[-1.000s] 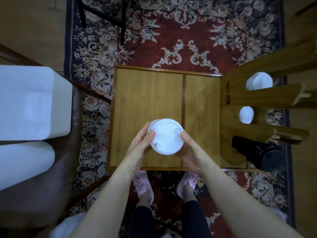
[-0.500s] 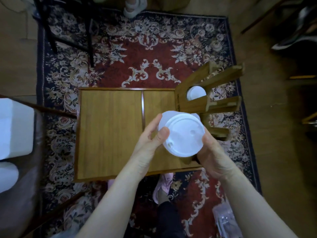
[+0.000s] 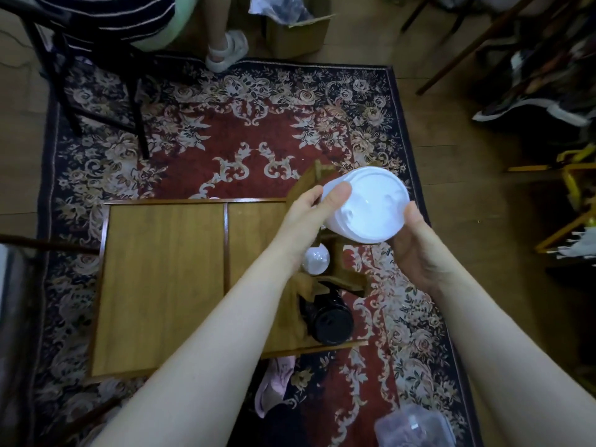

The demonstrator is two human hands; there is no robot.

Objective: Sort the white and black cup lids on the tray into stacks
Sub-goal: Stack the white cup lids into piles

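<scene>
White lids (image 3: 367, 206), a stack, sit in the air between my two hands, up over the right end of the tray (image 3: 161, 285), above the wooden rack (image 3: 309, 185). Left hand (image 3: 309, 214) pinches the stack's left rim, thumb on top, fingers under. Right hand (image 3: 416, 250) cups the right and lower rim, thumb against the edge. Both grips are curled round the stack, neither spread. The stack is tilted, its top face turned toward me and its axis leaning away to the upper left; the far end is hidden behind the face, so I can't count the lids.

Key relation: the rack lies just below and left of the stack, mostly hidden under my left hand and wrist. A smaller white lid stack (image 3: 317, 260) shows in the rack under my left forearm, and a black stack (image 3: 332, 317) lies on its side lower down, its end facing me. My guess is the white stack goes into a rack slot near the top, so it must come down and left. Left hand is nearer the rack; which slot is free I can't tell.
</scene>
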